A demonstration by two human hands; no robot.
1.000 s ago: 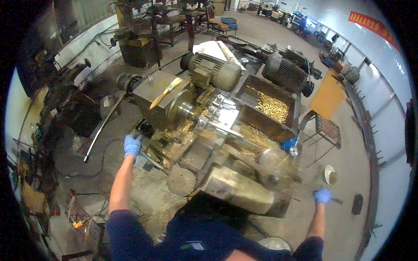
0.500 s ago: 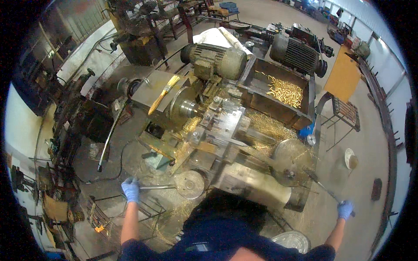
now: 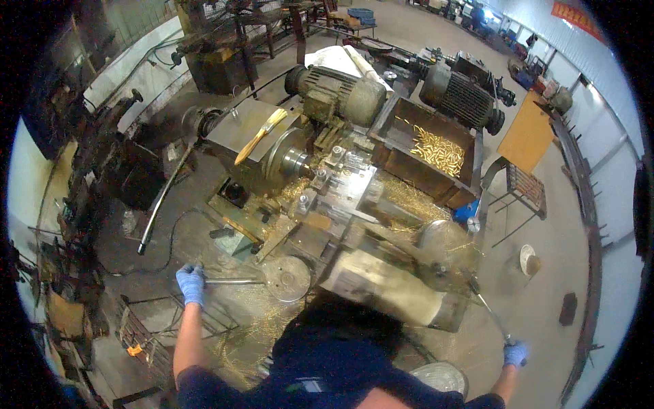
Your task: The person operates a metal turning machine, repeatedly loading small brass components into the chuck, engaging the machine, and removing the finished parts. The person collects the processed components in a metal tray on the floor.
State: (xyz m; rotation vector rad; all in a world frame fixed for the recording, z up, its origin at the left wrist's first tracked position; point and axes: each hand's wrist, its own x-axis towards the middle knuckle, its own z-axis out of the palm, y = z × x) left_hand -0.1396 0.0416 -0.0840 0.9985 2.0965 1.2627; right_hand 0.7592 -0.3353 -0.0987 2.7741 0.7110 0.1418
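My left hand (image 3: 191,283), in a blue glove, is closed round the end of a metal lever (image 3: 235,280). That lever runs right to a round metal disc (image 3: 287,278) on the near side of a lathe. Out at the lower right, my right hand (image 3: 516,353), also gloved in blue, grips the end of a longer lever (image 3: 492,315). This one slopes down from a larger disc (image 3: 444,251). Between both hands lie the tool slide (image 3: 351,183) and the round chuck (image 3: 289,155), with golden shavings about them. A wooden-handled brush (image 3: 261,136) rests on the headstock.
Behind the slide, a metal bin (image 3: 392,151) holds many small brass-coloured pieces (image 3: 439,151). Electric motors (image 3: 344,94) stand at the back. A slatted stool (image 3: 526,189) is at the right, and a loose long bar (image 3: 163,198) slants at the left. Shavings litter the floor.
My right hand has swung inward and down with its lever, which now slopes more steeply. My left hand keeps its hold on its lever. The whole view has shifted a little.
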